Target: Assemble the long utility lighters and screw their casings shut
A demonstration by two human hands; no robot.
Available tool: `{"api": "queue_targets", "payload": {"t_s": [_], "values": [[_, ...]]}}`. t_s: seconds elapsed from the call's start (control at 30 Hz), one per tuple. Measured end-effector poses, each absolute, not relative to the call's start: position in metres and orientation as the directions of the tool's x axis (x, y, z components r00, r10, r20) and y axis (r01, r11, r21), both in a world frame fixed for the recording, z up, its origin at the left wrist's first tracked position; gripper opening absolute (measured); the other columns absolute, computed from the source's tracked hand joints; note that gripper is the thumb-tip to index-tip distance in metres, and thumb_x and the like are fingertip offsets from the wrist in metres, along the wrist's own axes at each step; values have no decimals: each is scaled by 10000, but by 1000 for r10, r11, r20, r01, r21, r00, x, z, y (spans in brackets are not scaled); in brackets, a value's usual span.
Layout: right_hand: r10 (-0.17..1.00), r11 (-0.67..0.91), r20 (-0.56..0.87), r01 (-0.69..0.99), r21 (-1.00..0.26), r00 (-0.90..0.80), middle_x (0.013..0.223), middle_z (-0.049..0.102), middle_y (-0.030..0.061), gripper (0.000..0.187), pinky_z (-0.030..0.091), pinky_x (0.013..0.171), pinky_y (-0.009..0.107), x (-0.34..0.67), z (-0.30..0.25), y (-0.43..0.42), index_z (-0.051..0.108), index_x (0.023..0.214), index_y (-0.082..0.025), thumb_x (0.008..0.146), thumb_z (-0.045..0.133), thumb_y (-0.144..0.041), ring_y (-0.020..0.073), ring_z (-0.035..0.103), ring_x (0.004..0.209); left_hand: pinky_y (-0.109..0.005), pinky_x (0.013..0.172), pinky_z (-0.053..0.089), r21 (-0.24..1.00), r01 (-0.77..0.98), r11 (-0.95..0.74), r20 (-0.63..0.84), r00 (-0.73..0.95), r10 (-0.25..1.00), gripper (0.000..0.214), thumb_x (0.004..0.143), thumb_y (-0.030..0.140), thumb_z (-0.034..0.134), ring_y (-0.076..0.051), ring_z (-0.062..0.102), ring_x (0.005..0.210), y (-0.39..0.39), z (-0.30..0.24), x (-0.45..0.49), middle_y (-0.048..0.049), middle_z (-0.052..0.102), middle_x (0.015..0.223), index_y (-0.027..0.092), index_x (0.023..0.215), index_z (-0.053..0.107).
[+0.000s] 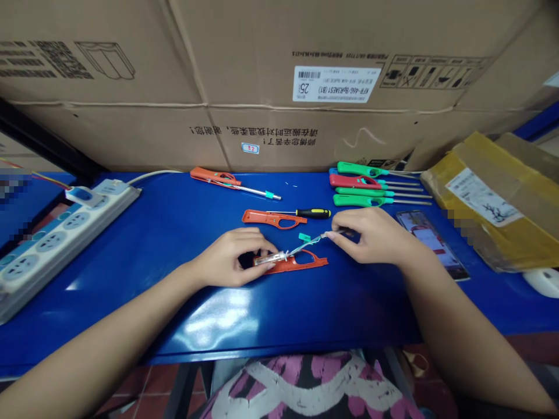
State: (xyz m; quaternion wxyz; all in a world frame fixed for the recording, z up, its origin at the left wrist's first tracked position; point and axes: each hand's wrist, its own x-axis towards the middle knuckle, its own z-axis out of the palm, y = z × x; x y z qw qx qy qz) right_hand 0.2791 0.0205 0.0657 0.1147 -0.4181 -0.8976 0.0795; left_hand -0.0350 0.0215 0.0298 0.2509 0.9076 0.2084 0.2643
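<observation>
My left hand (233, 256) is closed on the end of an opened orange lighter shell (301, 263) lying on the blue table (174, 233), pinching a clear inner tube (271, 259) in it. My right hand (371, 235) pinches the thin metal rod (312, 241) that runs from that tube. A small teal cap (304, 237) lies just behind the rod. The other orange shell half (273, 219) and a black-and-yellow screwdriver (308, 213) lie a little farther back.
A whole orange lighter (227, 180) lies at the back. Several green, red and blue lighters (367, 185) are grouped at the back right. A phone (432, 241) lies by my right wrist. A power strip (56, 233) sits left, a taped parcel (493, 198) right, cardboard boxes (262, 81) behind.
</observation>
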Motion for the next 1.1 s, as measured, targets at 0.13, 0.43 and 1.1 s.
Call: {"api": "queue_targets", "payload": {"t_s": [0.13,0.43,1.1], "values": [[766,640,123,730,-238,-631,656,562,10,347,250,585,304,278,65,21,502,689,-204,994,445,-361,148,468,605,-308,676,524,573,247,-781,362,779,512,204,941,261,624,-158,621,708,22,28,-35,-62,715,823,168,1093,722],[768,630,64,736,-249,-637,720,630,23,254,266,596,305,277,64,22,583,788,-203,976,457,-318,167,529,656,-316,676,524,552,272,-788,338,791,510,227,955,294,587,-162,623,705,25,25,-38,-65,711,814,174,1089,726],[752,657,135,715,-242,-645,683,611,18,354,300,597,298,276,63,20,587,725,-199,986,480,-413,152,514,631,-332,745,533,539,229,-811,383,791,478,218,939,195,621,-176,651,806,26,26,-40,-76,743,935,178,1135,714]]}}
